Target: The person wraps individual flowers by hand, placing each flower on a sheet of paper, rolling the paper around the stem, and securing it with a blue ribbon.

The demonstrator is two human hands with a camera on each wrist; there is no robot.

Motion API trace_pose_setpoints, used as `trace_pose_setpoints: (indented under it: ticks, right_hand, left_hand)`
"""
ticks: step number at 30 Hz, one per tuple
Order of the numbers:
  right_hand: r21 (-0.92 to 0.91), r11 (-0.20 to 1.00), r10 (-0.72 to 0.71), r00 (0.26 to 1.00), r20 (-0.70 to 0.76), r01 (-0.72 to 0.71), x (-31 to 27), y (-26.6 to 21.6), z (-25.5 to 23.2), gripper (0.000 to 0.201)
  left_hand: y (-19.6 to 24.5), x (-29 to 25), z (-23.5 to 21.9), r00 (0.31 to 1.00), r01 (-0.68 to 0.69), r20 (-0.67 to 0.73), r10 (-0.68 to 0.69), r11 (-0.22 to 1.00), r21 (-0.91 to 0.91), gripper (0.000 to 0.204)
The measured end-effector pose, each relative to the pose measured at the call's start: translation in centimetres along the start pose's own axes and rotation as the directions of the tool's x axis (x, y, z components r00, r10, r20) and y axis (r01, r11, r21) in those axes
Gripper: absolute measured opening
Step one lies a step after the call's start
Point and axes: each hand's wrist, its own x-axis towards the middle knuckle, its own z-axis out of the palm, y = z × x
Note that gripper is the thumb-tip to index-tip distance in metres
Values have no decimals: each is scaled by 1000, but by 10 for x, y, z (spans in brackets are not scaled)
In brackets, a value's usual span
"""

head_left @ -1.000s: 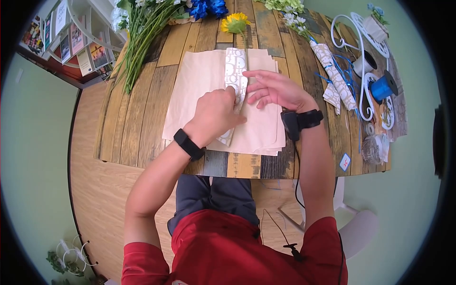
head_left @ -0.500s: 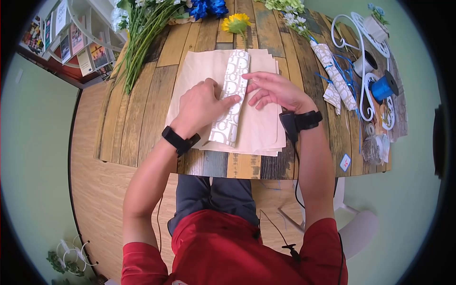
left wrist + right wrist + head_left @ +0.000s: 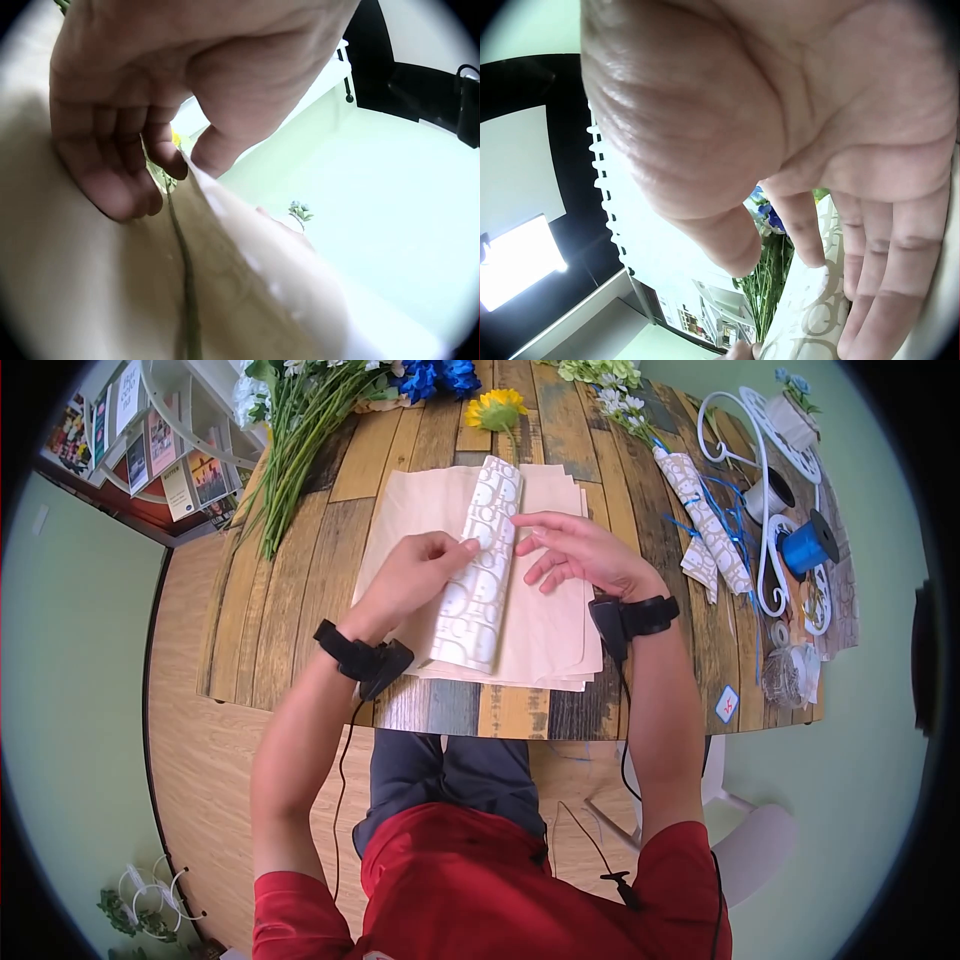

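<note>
A sunflower [image 3: 495, 408] lies with its yellow head past the far end of a folded sheet of white-and-beige patterned wrapping paper [image 3: 465, 615]. In the left wrist view its green stem [image 3: 186, 285] runs beneath the raised paper. My left hand [image 3: 408, 578] pinches the paper's left edge between thumb and fingertips. On the other side, my right hand [image 3: 585, 552] has its fingers extended, the fingertips against the paper's right side. Plain pinkish-beige sheets [image 3: 553, 630] are stacked under all of this.
Long green flower stems [image 3: 290, 490] lie at the left, by blue flowers [image 3: 440, 375]. To the right are a finished wrapped bouquet [image 3: 700, 510], a blue ribbon spool [image 3: 805, 547] and a white scrolled metal stand [image 3: 765, 470]. A small card [image 3: 727, 702] lies near the front edge.
My left hand has moved left, away from the paper's middle, and now pinches its left edge. The patterned paper shows wider and slants more. My right hand has barely moved.
</note>
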Motion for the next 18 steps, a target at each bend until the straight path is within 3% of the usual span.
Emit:
trace_pose_setpoints:
  ticks: [2, 4, 7, 8, 10, 18]
  right_hand:
    - [-13, 1000, -2, 1000, -26, 1, 1, 1, -1, 45]
    - [28, 999, 23, 975, -220, -18, 3, 1, -5, 44]
    - [90, 996, 24, 963, -267, 0, -1, -6, -6, 45]
    - [88, 996, 24, 963, -267, 0, 0, -6, -6, 45]
    - [17, 1000, 9, 942, -336, -4, 0, -5, -6, 47]
    - [-96, 994, 10, 943, -333, -45, 7, 9, -16, 29]
  left_hand:
    - [1, -5, 11, 997, -67, 42, 68, 997, -38, 38]
    - [2, -12, 19, 987, -132, 77, 138, 988, -80, 41]
    - [2, -17, 22, 975, -222, 69, 212, 933, 284, 34]
    - [2, -19, 22, 975, -223, 68, 212, 933, 283, 34]
    - [13, -32, 23, 958, -222, 9, 285, 725, 652, 27]
    - [-3, -26, 25, 954, -206, 6, 300, 642, 739, 17]
